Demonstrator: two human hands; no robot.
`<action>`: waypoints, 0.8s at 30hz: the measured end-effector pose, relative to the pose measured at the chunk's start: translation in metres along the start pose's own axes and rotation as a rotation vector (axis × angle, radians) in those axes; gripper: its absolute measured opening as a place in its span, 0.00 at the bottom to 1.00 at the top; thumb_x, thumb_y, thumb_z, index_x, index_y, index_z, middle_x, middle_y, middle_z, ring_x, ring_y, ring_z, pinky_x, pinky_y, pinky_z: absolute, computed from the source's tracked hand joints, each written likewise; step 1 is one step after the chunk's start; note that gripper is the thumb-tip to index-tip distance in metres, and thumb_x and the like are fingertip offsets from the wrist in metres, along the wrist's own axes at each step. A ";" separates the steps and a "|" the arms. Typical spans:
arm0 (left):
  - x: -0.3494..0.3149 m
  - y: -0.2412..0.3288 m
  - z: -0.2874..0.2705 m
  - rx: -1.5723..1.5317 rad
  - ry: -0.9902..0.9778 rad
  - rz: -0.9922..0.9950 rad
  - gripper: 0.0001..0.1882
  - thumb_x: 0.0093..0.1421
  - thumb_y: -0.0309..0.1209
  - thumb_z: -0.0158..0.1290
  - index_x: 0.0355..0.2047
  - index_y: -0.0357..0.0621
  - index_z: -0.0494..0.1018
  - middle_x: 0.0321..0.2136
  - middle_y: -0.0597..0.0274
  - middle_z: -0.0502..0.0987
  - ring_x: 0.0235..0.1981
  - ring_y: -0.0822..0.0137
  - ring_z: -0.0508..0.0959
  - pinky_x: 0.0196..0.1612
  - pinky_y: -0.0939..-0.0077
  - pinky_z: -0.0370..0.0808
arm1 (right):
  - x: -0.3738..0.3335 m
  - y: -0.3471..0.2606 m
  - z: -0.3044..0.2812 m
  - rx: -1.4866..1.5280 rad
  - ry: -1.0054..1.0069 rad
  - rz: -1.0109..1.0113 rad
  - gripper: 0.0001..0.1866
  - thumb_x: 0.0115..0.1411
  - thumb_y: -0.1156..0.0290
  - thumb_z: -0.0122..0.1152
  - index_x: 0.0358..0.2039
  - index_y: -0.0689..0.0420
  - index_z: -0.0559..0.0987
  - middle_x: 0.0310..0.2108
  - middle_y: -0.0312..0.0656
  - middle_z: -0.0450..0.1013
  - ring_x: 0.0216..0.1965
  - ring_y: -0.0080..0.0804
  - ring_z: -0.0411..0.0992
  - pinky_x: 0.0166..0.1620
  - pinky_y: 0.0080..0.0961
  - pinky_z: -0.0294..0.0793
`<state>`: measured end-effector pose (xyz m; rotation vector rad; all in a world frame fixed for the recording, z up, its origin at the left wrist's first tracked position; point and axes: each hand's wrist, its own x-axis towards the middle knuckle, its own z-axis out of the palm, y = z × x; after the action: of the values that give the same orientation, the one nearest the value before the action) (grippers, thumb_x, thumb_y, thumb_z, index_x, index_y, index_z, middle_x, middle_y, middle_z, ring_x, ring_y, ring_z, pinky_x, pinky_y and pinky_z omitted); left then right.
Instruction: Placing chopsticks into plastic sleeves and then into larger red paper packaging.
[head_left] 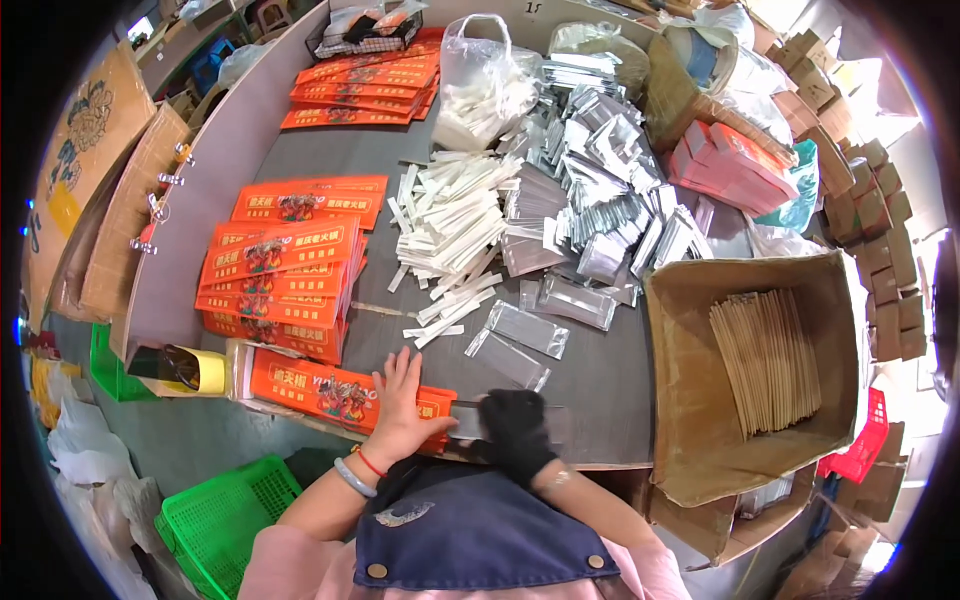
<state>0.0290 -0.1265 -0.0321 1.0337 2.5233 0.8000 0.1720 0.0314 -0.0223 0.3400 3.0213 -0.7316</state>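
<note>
An orange-red printed paper sleeve [315, 385] lies at the table's near edge. My bare left hand [400, 405] rests on its right part with fingers spread, the thumb stretched toward the sleeve's right end. Just right of that end, my right hand [515, 425] in a black glove is closed over a clear flat plastic packet [468, 420], which shows on both sides of the glove. The glove is slightly blurred and hides the packet's middle. Beyond the hands lie two loose clear packets [508, 360]. A pile of white paper-wrapped strips [450, 215] spreads farther back.
Stacks of orange-red sleeves [280, 280] stand at left. Silvery clear packets [610, 170] are heaped at the back, beside a plastic bag [480, 100] of white pieces. A cardboard box [690, 400] at right holds upright brown packs. A green basket [225, 515] sits below the table, left.
</note>
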 end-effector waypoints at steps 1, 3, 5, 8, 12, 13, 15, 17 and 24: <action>0.003 -0.002 0.000 0.004 0.007 0.049 0.51 0.41 0.47 0.71 0.61 0.36 0.62 0.64 0.42 0.57 0.66 0.40 0.54 0.67 0.42 0.47 | 0.003 -0.002 0.004 0.017 0.042 -0.014 0.38 0.43 0.43 0.69 0.51 0.53 0.73 0.48 0.44 0.70 0.51 0.44 0.67 0.56 0.48 0.58; 0.020 -0.009 -0.001 -0.013 0.064 0.177 0.43 0.44 0.42 0.69 0.58 0.37 0.66 0.59 0.43 0.64 0.61 0.41 0.61 0.64 0.46 0.55 | 0.005 0.010 -0.015 0.031 0.226 -0.134 0.40 0.45 0.44 0.70 0.53 0.55 0.72 0.49 0.47 0.70 0.55 0.44 0.65 0.57 0.48 0.58; 0.046 0.000 -0.012 -0.108 0.136 0.217 0.27 0.48 0.32 0.65 0.49 0.37 0.72 0.47 0.46 0.73 0.51 0.45 0.70 0.57 0.56 0.66 | -0.001 0.059 -0.037 -0.010 0.366 0.058 0.41 0.47 0.45 0.70 0.57 0.56 0.71 0.54 0.51 0.68 0.59 0.47 0.63 0.61 0.47 0.56; 0.075 -0.012 -0.009 0.090 0.199 0.244 0.11 0.50 0.26 0.61 0.35 0.43 0.76 0.36 0.55 0.74 0.40 0.50 0.72 0.45 0.56 0.68 | -0.036 0.189 -0.071 -0.152 0.643 0.669 0.43 0.53 0.47 0.68 0.59 0.66 0.67 0.58 0.60 0.66 0.61 0.54 0.62 0.63 0.42 0.60; 0.097 -0.019 -0.001 0.043 0.106 0.298 0.06 0.52 0.25 0.59 0.31 0.43 0.75 0.30 0.56 0.74 0.36 0.51 0.74 0.40 0.58 0.70 | -0.141 0.320 -0.125 -0.595 0.850 1.145 0.41 0.52 0.43 0.66 0.57 0.62 0.69 0.56 0.57 0.67 0.58 0.56 0.64 0.59 0.50 0.63; 0.099 -0.017 -0.004 0.053 0.128 0.327 0.05 0.53 0.25 0.58 0.31 0.43 0.74 0.29 0.55 0.74 0.34 0.50 0.74 0.38 0.58 0.70 | -0.157 0.329 -0.134 -0.644 0.886 1.087 0.38 0.52 0.43 0.66 0.53 0.61 0.71 0.52 0.56 0.70 0.54 0.56 0.67 0.55 0.53 0.65; 0.094 -0.023 -0.009 0.082 0.152 0.327 0.04 0.54 0.24 0.57 0.31 0.42 0.74 0.27 0.54 0.74 0.33 0.50 0.74 0.37 0.58 0.70 | -0.147 0.313 -0.157 -0.539 0.640 1.257 0.35 0.52 0.43 0.65 0.48 0.61 0.73 0.48 0.54 0.71 0.51 0.54 0.69 0.50 0.55 0.66; 0.096 -0.023 -0.010 0.074 0.181 0.286 0.04 0.57 0.23 0.54 0.33 0.39 0.74 0.26 0.50 0.74 0.30 0.46 0.75 0.33 0.57 0.71 | -0.165 0.324 -0.155 -0.631 0.638 1.182 0.34 0.52 0.43 0.65 0.46 0.61 0.73 0.46 0.53 0.72 0.48 0.54 0.70 0.48 0.55 0.68; 0.091 -0.007 -0.027 -0.010 0.071 0.308 0.12 0.55 0.19 0.54 0.41 0.36 0.75 0.26 0.49 0.74 0.27 0.51 0.76 0.31 0.61 0.71 | -0.154 0.327 -0.128 -0.599 0.698 1.244 0.37 0.55 0.38 0.59 0.44 0.64 0.76 0.43 0.56 0.74 0.44 0.54 0.73 0.47 0.46 0.72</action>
<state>-0.0511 -0.0763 -0.0203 1.4375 2.4460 0.9442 0.3969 0.3413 -0.0463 2.3910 2.4019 0.4565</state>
